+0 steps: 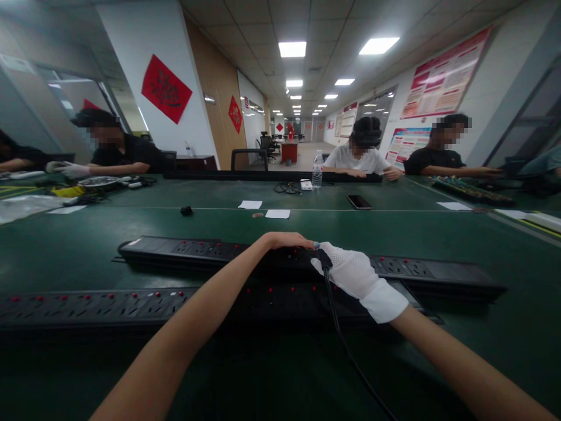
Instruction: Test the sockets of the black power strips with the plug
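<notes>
Two long black power strips with red switches lie across the green table, a far one (442,275) and a near one (100,304). My right hand (350,270), in a white glove, is closed around a black plug (325,258) over the far strip. A black cable (339,333) runs from that plug down to the bottom edge. My bare left hand (289,240) rests along the back of the far strip, its fingertips by the plug; its fingers are partly hidden, so its grip is unclear.
On the green table (210,225) are white papers (277,214), a phone (359,202), a water bottle (317,169), a small black object (186,211) and a coiled cable (287,187). Several people sit along the far side and edges.
</notes>
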{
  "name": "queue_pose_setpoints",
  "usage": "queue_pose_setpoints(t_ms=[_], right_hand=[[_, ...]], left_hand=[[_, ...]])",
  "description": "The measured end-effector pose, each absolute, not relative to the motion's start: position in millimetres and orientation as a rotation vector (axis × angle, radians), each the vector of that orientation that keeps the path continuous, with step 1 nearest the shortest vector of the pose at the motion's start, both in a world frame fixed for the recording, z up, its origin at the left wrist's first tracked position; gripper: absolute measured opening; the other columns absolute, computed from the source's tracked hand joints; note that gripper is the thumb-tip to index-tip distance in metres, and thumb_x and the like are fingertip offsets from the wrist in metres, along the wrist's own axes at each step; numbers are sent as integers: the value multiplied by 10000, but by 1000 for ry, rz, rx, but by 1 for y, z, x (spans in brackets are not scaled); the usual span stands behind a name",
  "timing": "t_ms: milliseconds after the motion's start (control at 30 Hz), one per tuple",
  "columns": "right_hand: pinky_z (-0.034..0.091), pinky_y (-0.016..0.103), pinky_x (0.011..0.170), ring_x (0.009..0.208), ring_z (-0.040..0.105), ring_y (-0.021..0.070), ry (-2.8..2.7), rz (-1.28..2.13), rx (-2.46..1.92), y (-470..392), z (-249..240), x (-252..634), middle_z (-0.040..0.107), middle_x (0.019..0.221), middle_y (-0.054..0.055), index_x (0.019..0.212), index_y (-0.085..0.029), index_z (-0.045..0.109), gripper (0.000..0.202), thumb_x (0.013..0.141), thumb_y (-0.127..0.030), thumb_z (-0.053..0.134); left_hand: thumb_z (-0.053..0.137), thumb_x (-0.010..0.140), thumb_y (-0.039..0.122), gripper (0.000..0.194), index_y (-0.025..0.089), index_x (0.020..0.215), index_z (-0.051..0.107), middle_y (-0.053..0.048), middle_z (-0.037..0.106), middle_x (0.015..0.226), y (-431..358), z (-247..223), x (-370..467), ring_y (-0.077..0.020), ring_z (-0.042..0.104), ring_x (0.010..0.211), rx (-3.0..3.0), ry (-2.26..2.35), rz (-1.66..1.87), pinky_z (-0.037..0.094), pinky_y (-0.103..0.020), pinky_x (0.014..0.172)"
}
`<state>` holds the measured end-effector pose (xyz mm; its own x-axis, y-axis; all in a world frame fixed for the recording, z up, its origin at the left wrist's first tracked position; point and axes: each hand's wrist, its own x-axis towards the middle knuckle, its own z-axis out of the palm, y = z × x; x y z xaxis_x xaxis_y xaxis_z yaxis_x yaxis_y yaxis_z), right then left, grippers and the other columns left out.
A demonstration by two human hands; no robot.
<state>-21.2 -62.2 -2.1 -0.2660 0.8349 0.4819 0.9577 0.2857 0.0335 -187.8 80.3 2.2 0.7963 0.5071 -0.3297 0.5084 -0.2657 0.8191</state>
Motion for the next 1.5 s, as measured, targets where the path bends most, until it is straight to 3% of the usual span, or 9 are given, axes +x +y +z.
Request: queue_pose_setpoints(t_ms=[333,1300,1500], right_hand=[[340,247,547,647,592,165,-2203,-433,-1663,-64,1,-23,650,805,67,974,-193,557,382,861,-490,346],[316,250,532,605,580,154,-2218,-444,-1681,-64,1,-23,644,771,49,975,-202,543,372,857,-501,354],[323,252,536,624,585,162,-2224,-435,-1681,-64,2,-23,643,777,50,974,-204,540,368,859,-497,350]], left_hand=[[554,690,624,509,190,926,678,-39,676,999,79,1,-187,-197,621,874,1910,821,-8,449,-272,764],[594,692,547,486,208,1037,644,-23,637,1104,81,0,-188,-186,575,1001,1859,729,-18,408,-277,880],[596,695,540,488,186,1028,648,-51,649,1076,79,1,-188,-194,600,940,1844,735,-15,420,-299,857]])
